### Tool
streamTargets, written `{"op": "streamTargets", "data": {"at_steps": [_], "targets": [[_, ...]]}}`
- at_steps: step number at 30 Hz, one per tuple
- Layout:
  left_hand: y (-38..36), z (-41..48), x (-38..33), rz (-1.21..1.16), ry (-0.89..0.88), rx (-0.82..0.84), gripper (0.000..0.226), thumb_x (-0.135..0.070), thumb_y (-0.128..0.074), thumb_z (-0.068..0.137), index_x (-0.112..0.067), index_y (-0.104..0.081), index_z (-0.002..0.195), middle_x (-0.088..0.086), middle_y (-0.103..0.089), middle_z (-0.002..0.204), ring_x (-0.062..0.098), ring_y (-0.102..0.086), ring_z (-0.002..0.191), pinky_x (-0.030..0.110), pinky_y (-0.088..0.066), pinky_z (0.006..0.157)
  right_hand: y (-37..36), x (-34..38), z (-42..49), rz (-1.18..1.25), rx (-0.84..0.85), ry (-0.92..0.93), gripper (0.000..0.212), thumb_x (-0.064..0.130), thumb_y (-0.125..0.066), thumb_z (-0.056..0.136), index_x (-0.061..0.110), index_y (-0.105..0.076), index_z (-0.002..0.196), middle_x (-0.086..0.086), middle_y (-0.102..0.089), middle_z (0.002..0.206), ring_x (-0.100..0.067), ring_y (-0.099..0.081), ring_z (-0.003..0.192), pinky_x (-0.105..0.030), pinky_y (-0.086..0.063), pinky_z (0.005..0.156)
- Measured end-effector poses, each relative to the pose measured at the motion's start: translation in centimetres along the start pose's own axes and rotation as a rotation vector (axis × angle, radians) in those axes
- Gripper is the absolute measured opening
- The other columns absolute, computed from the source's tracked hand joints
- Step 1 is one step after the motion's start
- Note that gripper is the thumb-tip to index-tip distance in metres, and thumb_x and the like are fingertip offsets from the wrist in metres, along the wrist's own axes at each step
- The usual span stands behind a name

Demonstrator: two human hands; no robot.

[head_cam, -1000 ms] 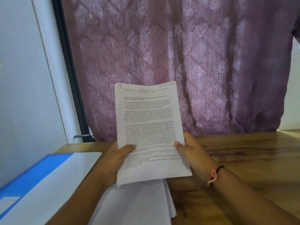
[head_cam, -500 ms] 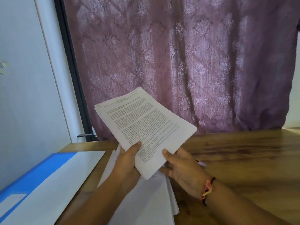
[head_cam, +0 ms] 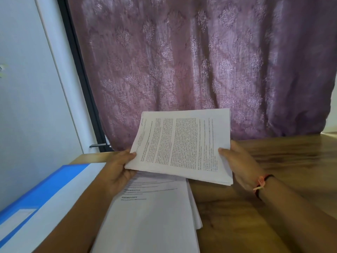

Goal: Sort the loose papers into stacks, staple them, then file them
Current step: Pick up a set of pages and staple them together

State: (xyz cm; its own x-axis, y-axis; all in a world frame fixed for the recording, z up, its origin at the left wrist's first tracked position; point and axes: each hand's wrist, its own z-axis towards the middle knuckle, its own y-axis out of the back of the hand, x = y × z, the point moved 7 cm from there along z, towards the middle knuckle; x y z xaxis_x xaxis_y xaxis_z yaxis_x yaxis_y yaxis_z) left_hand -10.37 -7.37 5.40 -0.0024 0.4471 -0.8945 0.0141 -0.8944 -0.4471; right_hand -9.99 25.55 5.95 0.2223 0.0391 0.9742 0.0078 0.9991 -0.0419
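Since the sheaf [head_cam: 182, 145] sits sideways at mid-frame, held just above the pile [head_cam: 155, 212] on the table [head_cam: 273, 207], we'd tap its long edge square on the wood before stapling, with both grips loose enough for the pages to slide. Our left hand [head_cam: 118, 170] pinches its lower left corner and our right hand [head_cam: 238, 165] clasps the right edge, thumbs on top. The blue folder [head_cam: 45, 181] is at lower left.

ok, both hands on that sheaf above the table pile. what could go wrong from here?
1. Left hand and right hand pinch the sheaf only at its side edges; no staple shows, so sheets may slip or fan.
2. It hangs over the pile on the table, whose right edge is splayed; dropped pages could mix in.
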Motion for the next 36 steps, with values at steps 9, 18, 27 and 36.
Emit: {"op": "streamTargets", "data": {"at_steps": [9,18,27,36], "targets": [[0.5,0.7,-0.4,0.472,-0.122,0.007,0.032,-0.004,-0.067,0.093,-0.011,-0.063,0.125,0.004,-0.075,0.119,0.026,-0.073,0.107,0.052,-0.057,0.095,0.0,1.1,-0.4,-0.209,-0.048,0.138,0.024,0.016,-0.045,0.105,0.032,-0.057,0.119,0.023,-0.064,0.107,0.003,-0.063,0.099,-0.020,-0.053,0.080],[0.8,0.6,1.4,0.549,-0.088,0.114,0.044,0.005,-0.068,0.091,-0.014,-0.062,0.130,0.007,-0.071,0.126,0.032,-0.069,0.114,0.061,-0.051,0.099,0.7,-0.1,0.1,-0.345,-0.032,0.098,0.029,0.020,-0.047,0.105,0.021,-0.054,0.133,0.006,-0.065,0.123,-0.014,-0.062,0.112,-0.033,-0.053,0.092],[0.6,0.6,0.9,0.486,-0.113,0.113,0.035,0.003,-0.066,0.093,-0.007,-0.063,0.127,0.008,-0.071,0.127,0.033,-0.069,0.115,0.057,-0.050,0.103,1.7,-0.1,0.9,-0.295,-0.048,0.122,0.032,0.019,-0.046,0.105,0.024,-0.055,0.135,0.010,-0.067,0.121,-0.006,-0.064,0.107,-0.026,-0.053,0.084],[-0.2,-0.5,0.0,0.479,-0.189,0.063,0.027,-0.003,-0.070,0.090,0.008,-0.058,0.112,0.011,-0.076,0.113,0.031,-0.074,0.103,0.038,-0.063,0.081,2.6,-1.0,1.7,-0.211,-0.059,0.091,0.027,0.023,-0.048,0.105,0.028,-0.059,0.129,0.009,-0.070,0.120,-0.015,-0.067,0.109,-0.046,-0.054,0.096]]}}
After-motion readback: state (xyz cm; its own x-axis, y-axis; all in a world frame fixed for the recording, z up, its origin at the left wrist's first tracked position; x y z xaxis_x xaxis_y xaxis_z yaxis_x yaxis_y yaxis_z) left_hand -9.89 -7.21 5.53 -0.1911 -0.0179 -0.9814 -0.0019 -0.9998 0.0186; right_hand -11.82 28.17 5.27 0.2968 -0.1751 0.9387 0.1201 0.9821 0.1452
